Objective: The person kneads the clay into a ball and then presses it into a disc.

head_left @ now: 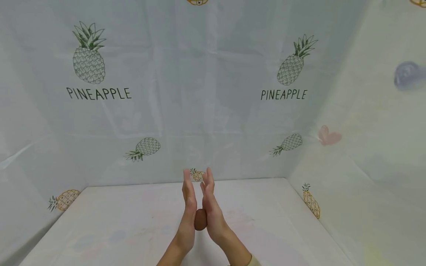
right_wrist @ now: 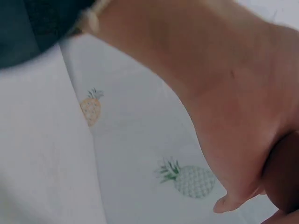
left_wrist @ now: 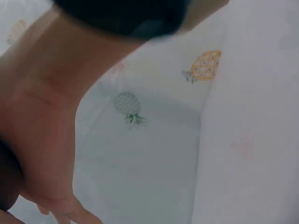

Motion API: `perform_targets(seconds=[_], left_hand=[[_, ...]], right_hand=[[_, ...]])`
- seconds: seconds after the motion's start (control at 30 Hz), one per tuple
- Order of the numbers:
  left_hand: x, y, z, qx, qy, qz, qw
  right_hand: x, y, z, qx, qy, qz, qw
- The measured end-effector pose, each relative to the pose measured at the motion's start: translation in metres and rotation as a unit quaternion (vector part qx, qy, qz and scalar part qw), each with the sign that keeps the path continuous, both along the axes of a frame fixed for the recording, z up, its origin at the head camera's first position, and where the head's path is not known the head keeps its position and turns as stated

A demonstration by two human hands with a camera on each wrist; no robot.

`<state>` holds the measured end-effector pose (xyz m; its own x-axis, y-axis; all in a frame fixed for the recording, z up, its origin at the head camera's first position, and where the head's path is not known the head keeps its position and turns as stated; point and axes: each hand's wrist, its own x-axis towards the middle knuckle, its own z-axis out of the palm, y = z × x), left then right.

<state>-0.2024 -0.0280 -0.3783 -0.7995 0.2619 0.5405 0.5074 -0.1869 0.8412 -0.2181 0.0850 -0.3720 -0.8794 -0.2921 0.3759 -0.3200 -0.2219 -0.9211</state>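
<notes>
A brown rounded lump (head_left: 200,220) is pressed between the two palms in the head view, near the heels of the hands. The left hand (head_left: 189,210) stands on its left side with straight fingers pointing up and away. On the other side the right hand (head_left: 212,212) faces it, fingers also straight. Above the lump a gap separates the fingers of both hands. The left wrist view shows part of the dark lump (left_wrist: 8,179) against the hand (left_wrist: 42,135); the right wrist view shows it (right_wrist: 285,172) beside the palm of the hand (right_wrist: 238,112).
Beneath the hands lies a white-covered table (head_left: 133,218) with faint coloured patches. A pale sheet (head_left: 193,92) printed with pineapples hangs behind it, and more sheeting (head_left: 372,147) rises at the right side. A light sleeve edge (head_left: 254,261) shows at the right wrist.
</notes>
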Motion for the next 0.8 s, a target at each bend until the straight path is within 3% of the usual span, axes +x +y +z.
perform_targets(seconds=[0.2,0.37,0.47,0.6,0.7,0.8], left_hand=[[-0.016,-0.015,0.000,0.017,0.011,0.042,0.9989],[-0.025,-0.016,-0.009,0.006,-0.008,0.046,0.9989],[-0.022,-0.006,-0.014,-0.006,-0.018,0.029,0.9994],[-0.009,0.008,-0.014,-0.016,-0.010,-0.007,0.9998],[0.001,0.013,-0.010,-0.019,0.000,-0.028,0.9994],[0.006,0.012,-0.005,-0.020,0.007,-0.025,0.9995]], right_hand=[[0.019,-0.010,0.007,-0.001,-0.026,0.050,0.9984],[0.026,-0.008,0.013,-0.002,0.020,0.053,0.9984],[0.023,-0.002,0.014,-0.024,0.067,0.038,0.9967],[0.014,0.008,0.014,-0.050,0.109,-0.016,0.9926],[0.006,0.013,0.012,-0.056,0.110,-0.051,0.9910],[0.000,0.012,0.008,-0.055,0.085,-0.044,0.9939]])
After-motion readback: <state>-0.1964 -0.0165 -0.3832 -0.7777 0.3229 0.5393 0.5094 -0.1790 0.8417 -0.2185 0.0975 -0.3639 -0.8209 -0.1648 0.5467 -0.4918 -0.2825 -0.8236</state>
